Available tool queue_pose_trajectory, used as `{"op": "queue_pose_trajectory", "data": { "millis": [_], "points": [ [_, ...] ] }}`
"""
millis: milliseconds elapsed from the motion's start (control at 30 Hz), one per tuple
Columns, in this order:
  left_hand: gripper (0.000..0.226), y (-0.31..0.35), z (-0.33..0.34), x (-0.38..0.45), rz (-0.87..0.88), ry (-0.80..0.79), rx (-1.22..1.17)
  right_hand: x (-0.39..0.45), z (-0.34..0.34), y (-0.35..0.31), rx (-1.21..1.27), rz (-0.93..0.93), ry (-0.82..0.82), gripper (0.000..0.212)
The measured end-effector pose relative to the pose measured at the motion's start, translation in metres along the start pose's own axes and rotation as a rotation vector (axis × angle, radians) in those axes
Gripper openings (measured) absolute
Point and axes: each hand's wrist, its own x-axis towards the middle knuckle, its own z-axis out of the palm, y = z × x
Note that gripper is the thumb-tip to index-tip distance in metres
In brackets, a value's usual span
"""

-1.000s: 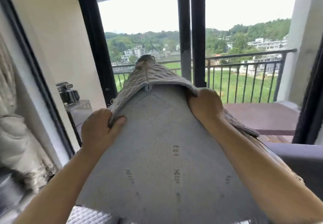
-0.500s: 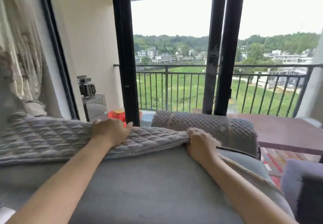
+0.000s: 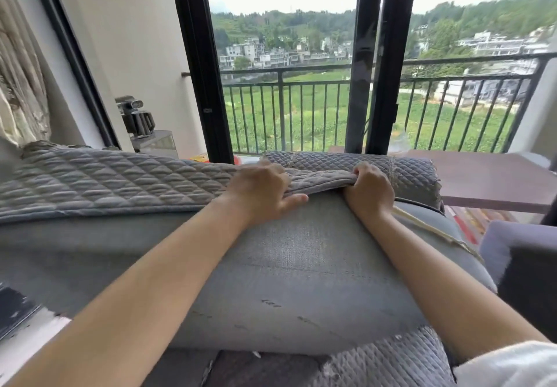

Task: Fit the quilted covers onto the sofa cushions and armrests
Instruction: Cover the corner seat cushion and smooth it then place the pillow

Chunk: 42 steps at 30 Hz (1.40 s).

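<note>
The fingers [image 3: 366, 172] of the right hand [image 3: 369, 192] are curled over the folded edge of the quilted cover [image 3: 120, 175] and grip it against the top of the grey sofa cushion [image 3: 301, 254]. The fingers [image 3: 272, 175] of the left hand [image 3: 262, 190] lie curled over the same edge, with the thumb stretched along the cushion under the cover, so this hand pinches the cover too. Compared with half a second before, the two hands are now closer together; the left hand has moved to the right along the edge, near the right hand. The cover runs from the hands to the left, lying along the top of the cushion. Just behind the hands is the armrest [image 3: 407, 172], already in quilted fabric. The view is also a little nearer to the balcony railing [image 3: 301, 85] than before, and the brown desk [image 3: 497, 181] stays at the right.
</note>
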Motion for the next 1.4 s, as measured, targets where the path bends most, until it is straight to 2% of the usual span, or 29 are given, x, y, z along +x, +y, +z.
{"op": "queue_pose_trajectory", "data": {
  "millis": [133, 333, 433, 567, 667, 800, 867, 1000, 1100, 1167, 1233, 1333, 1400],
  "points": [
    [0.061, 0.041, 0.018, 0.016, -0.193, -0.101, 0.076, 0.011, 0.005, 0.002, 0.034, 0.053, -0.034, 0.024],
    [0.036, 0.043, 0.021, 0.037, -0.352, -0.001, 0.050, 0.044, -0.010, 0.022, -0.218, -0.025, -0.174, 0.018],
    [0.031, 0.049, 0.021, 0.043, -0.391, -0.007, 0.098, 0.062, -0.011, 0.045, -0.260, 0.059, -0.301, 0.012],
    [0.031, 0.062, 0.021, 0.060, -0.472, -0.081, 0.173, 0.083, -0.003, 0.076, -0.338, 0.163, -0.602, 0.042],
    [0.034, 0.076, 0.024, 0.065, -0.497, -0.116, 0.183, 0.088, 0.004, 0.091, -0.382, 0.135, -0.730, 0.039],
    [0.033, 0.076, 0.029, 0.060, -0.448, -0.057, 0.127, 0.083, -0.001, 0.084, -0.354, 0.050, -0.895, 0.039],
    [0.034, 0.073, 0.033, 0.054, -0.385, 0.061, 0.105, 0.081, 0.003, 0.085, -0.323, 0.012, -0.958, 0.040],
    [0.033, 0.077, 0.038, 0.047, -0.230, 0.241, 0.165, 0.083, 0.017, 0.090, -0.306, -0.085, -0.882, 0.037],
    [0.024, 0.089, 0.041, 0.038, 0.089, 0.297, 0.206, 0.086, 0.023, 0.098, -0.312, -0.169, -0.778, 0.032],
    [0.025, 0.109, 0.044, 0.031, 0.256, 0.225, 0.136, 0.088, 0.026, 0.105, -0.309, -0.196, -0.737, 0.028],
    [0.036, 0.129, 0.046, 0.024, 0.259, 0.113, 0.017, 0.088, 0.027, 0.108, -0.295, -0.219, -0.714, 0.027],
    [0.086, 0.158, 0.035, 0.021, 0.150, -0.174, 0.132, 0.086, 0.029, 0.111, -0.283, -0.262, -0.681, 0.027],
    [0.115, 0.168, 0.035, 0.019, 0.130, -0.470, 0.173, 0.086, 0.031, 0.114, -0.282, -0.275, -0.672, 0.026]
  ]
}}
